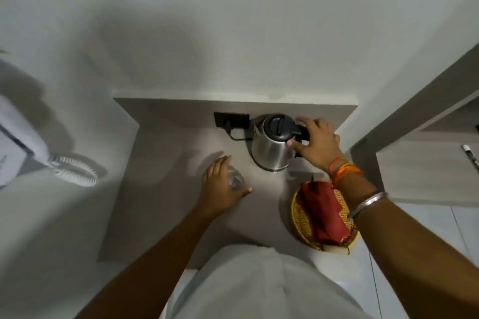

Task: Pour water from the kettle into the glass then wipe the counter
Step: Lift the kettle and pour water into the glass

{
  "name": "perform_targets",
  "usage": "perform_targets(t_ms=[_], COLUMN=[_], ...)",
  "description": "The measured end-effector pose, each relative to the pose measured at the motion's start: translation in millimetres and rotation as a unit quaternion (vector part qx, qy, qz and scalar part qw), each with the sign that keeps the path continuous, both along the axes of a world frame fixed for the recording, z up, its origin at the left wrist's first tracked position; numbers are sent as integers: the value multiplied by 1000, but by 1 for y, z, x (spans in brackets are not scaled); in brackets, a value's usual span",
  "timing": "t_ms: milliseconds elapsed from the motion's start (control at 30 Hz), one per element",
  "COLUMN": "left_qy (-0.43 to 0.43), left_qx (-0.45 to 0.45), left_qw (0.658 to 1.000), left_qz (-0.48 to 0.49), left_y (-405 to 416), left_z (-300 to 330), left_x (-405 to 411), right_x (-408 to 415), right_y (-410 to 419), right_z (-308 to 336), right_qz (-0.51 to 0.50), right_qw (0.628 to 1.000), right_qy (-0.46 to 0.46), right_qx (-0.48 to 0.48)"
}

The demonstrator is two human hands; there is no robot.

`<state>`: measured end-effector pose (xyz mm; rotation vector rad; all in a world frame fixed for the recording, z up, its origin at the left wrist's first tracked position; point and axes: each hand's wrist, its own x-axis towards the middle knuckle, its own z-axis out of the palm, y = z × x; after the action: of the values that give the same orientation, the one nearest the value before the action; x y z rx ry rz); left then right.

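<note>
Right hand (317, 142) closing around handle of kettle (272, 150), standing at desk (160, 202) rear. Left hand (220, 189) cupping glass (235, 179), sitting front-left of kettle, spout facing leftward.

No text, label, brand, number or sign can be read anywhere in the head view. The kettle (272, 149), the wall socket (231, 119), the white wall unit (15, 147) at the left and the counter (160, 189) show no legible marking.
</note>
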<state>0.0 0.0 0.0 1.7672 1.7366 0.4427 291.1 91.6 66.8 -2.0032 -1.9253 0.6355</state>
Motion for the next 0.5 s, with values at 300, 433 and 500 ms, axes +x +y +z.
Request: perform_targets(t_ms=[300, 433, 500], left_qy=[-83, -128, -142], left_qx=[-73, -60, -65], left_qw=[993, 989, 986], left_qz=[41, 50, 60], left_y=[8, 5, 2], left_z=[-29, -35, -36], left_x=[-14, -14, -13], right_x=[26, 34, 35], right_y=[43, 51, 50], right_z=[-2, -6, -8], right_qz=[59, 76, 86], right_qw=[992, 985, 983], right_qy=[81, 116, 130], right_qx=[-82, -98, -97])
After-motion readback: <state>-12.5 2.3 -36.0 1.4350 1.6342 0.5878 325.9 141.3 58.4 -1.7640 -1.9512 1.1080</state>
